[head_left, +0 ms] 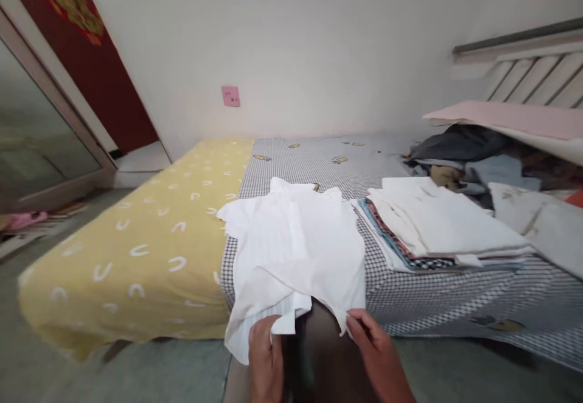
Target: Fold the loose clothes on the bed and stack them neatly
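A white shirt point(298, 233) lies spread over the front edge of the bed, its lower part hanging toward me. My left hand point(266, 351) is closed on the lower left part of the cloth, fingers partly hidden by a turned-up fold. At the lower right corner, my right hand point(371, 336) pinches the hem between thumb and fingers. Between my hands the hem rises in an uneven gap, with the front panels overlapping above it. The shirt's shoulders and short sleeves point toward the wall.
Folded clothes point(446, 221) are stacked to the right of the shirt. Beyond them lies a heap of dark and light clothes point(460, 154) under a pink board-like sheet point(510, 118). Yellow patterned bedding point(150, 251) covers the bed's left; checked bedding point(314, 160) covers the rest.
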`<move>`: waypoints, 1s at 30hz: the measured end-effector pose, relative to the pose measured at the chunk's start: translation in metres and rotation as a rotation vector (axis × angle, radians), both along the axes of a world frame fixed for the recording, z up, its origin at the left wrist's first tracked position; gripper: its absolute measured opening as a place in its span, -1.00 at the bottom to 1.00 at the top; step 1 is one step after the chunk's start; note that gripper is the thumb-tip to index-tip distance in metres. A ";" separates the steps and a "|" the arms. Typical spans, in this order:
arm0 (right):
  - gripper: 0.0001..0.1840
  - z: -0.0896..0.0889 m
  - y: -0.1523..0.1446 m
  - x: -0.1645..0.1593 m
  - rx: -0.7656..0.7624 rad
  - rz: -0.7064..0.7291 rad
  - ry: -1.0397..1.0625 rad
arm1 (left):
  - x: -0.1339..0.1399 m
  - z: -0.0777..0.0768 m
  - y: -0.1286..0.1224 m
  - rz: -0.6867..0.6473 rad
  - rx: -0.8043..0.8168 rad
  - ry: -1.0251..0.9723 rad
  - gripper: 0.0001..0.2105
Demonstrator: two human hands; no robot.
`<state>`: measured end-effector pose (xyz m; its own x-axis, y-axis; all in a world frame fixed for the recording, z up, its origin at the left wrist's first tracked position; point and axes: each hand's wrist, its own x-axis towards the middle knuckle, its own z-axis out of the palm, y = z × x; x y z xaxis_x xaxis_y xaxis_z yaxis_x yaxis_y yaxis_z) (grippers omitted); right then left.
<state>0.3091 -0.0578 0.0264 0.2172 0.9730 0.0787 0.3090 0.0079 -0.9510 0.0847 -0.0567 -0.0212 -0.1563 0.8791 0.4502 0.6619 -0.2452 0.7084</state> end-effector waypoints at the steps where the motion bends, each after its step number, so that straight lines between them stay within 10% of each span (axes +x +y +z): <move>1: -0.55 -0.002 0.000 0.000 0.038 0.042 -0.046 | -0.003 -0.002 0.000 0.027 -0.040 -0.067 -0.61; 10: -0.88 -0.008 -0.013 -0.014 0.109 0.389 -0.516 | 0.000 0.004 -0.005 -0.078 0.021 0.088 -0.66; 16: -0.74 -0.021 -0.006 0.011 0.125 -0.060 -0.425 | 0.006 0.000 -0.007 -0.131 0.075 0.326 -0.65; 19: -0.40 -0.034 0.001 0.021 0.167 -0.033 -0.653 | 0.012 0.001 -0.012 -0.122 0.098 0.374 -0.59; 22: -0.48 -0.039 0.011 0.022 0.207 -0.029 -0.764 | 0.018 0.001 -0.015 -0.134 0.169 0.453 -0.50; 30: -0.79 -0.026 0.016 0.040 0.107 -0.339 0.088 | 0.027 0.007 -0.018 -0.252 0.150 0.646 -0.44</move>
